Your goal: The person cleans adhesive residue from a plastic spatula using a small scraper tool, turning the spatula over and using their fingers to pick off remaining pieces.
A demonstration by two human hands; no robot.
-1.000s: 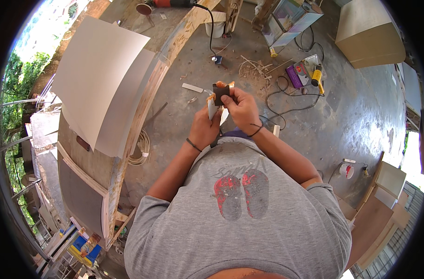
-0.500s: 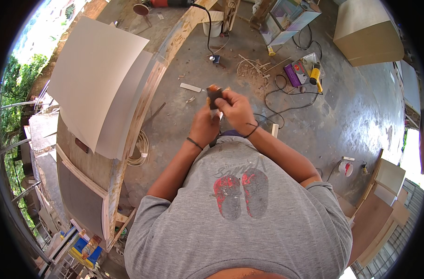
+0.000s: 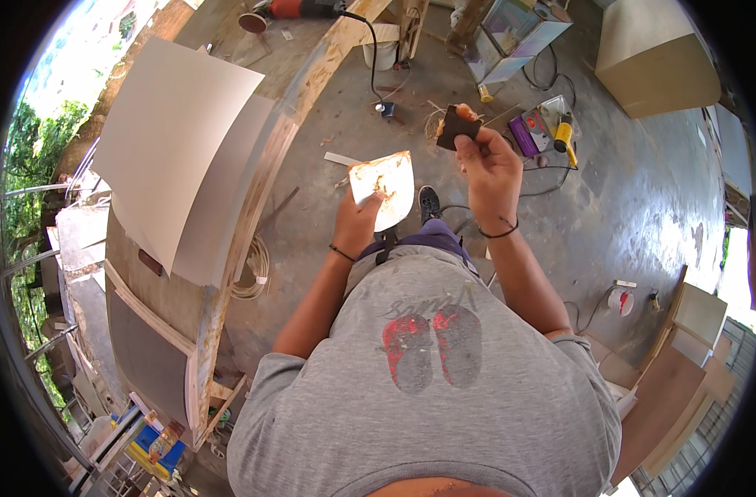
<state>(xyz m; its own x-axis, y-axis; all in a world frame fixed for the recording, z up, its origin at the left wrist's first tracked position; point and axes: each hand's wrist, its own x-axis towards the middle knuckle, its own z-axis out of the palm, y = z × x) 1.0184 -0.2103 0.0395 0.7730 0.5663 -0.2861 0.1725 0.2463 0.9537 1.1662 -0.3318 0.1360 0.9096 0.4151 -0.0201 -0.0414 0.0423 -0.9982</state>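
Flat white piece with rounded corners (image 3: 398, 189), smeared orange-brown along the far edge and across the face, in the air just beyond the waist, above the grey concrete floor (image 3: 311, 219). Pinches it in the left grip (image 3: 355, 222), with thumb pressed onto the smeared face. Holds in the right grip (image 3: 495, 170) a thin, dark, square-cornered plate (image 3: 456, 129), pinched between thumb and fingers, raised farther out and to the right, apart from the white piece. Carries a glossy orange lump (image 3: 466, 111) at the plate's far edge. Between the two grips, lower down, a black shoe with a white sole (image 3: 429, 204). On the floor, a narrow white strip (image 3: 338, 158) near the white piece; farther right, a purple box (image 3: 524, 137) beside a yellow power tool (image 3: 563, 132). At left, large white sheets (image 3: 171, 141) lying on a wood-framed surface (image 3: 128, 236).
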